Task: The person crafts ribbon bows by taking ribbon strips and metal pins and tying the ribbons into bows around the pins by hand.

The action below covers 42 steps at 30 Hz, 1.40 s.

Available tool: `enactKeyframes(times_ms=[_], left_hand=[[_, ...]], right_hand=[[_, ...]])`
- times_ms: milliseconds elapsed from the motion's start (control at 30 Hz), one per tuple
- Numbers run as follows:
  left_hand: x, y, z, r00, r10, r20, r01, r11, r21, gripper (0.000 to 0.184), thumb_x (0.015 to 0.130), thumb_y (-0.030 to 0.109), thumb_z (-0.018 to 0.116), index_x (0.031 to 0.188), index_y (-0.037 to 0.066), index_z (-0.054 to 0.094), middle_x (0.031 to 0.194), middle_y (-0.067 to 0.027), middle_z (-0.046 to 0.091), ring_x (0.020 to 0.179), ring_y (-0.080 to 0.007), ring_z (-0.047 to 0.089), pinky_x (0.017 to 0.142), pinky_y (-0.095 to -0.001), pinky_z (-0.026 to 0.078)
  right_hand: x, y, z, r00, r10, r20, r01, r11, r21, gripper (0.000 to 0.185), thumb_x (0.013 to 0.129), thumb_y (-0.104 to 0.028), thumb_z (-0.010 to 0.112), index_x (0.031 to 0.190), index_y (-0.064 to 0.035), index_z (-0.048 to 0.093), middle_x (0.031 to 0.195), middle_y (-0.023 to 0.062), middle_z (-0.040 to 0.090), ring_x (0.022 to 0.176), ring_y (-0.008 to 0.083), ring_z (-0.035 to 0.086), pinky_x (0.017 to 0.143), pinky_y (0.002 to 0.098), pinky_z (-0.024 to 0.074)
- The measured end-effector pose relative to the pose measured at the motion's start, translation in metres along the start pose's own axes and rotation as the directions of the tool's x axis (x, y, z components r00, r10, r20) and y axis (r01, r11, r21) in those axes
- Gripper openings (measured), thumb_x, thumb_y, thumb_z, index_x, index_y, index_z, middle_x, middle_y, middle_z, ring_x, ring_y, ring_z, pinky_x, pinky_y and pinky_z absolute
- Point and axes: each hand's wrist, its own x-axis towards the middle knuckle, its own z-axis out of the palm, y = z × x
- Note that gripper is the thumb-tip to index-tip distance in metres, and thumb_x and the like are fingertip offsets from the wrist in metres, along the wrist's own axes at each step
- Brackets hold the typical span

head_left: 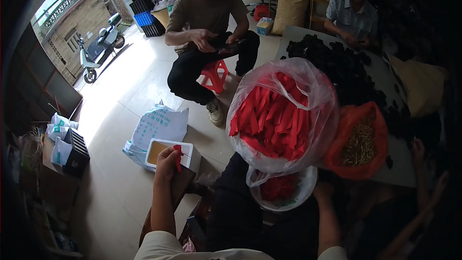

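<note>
My left hand [166,163] is closed on a small red strip [178,158], held over a white foam box [192,156] with something yellowish inside. My right hand [324,188] hangs beside a white bowl [312,186] holding red material; shadow hides its fingers. Above the bowl, a clear plastic bag [317,74] is full of red ribbon strips [272,115]. To its right, an orange bag [380,137] holds thin golden pieces [360,142].
A grey table [394,163] carries a pile of black pieces [337,67]. A person [207,24] sits ahead on a red stool [215,76]; another [353,17] sits across the table. A co-worker's hands [418,151] show at right. A printed sack [161,124] lies behind the foam box.
</note>
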Motion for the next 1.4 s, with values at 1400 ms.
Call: enactKeyframes(times_ms=[1400], left_hand=[[-0.003, 0.002, 0.004, 1.000, 0.006, -0.008, -0.006, 1.000, 0.006, 0.009, 0.083, 0.008, 0.061, 0.087, 0.001, 0.061, 0.080, -0.0049, 0.064, 0.068, -0.0097, 0.059, 0.064, -0.0218, 0.048]], right_hand=[[0.000, 0.002, -0.001, 0.999, -0.045, 0.016, 0.045, 0.999, -0.028, 0.029, 0.084, -0.028, 0.048, 0.098, -0.0125, 0.068, 0.104, 0.0111, 0.065, 0.098, 0.0259, 0.062, 0.082, 0.0389, 0.0489]])
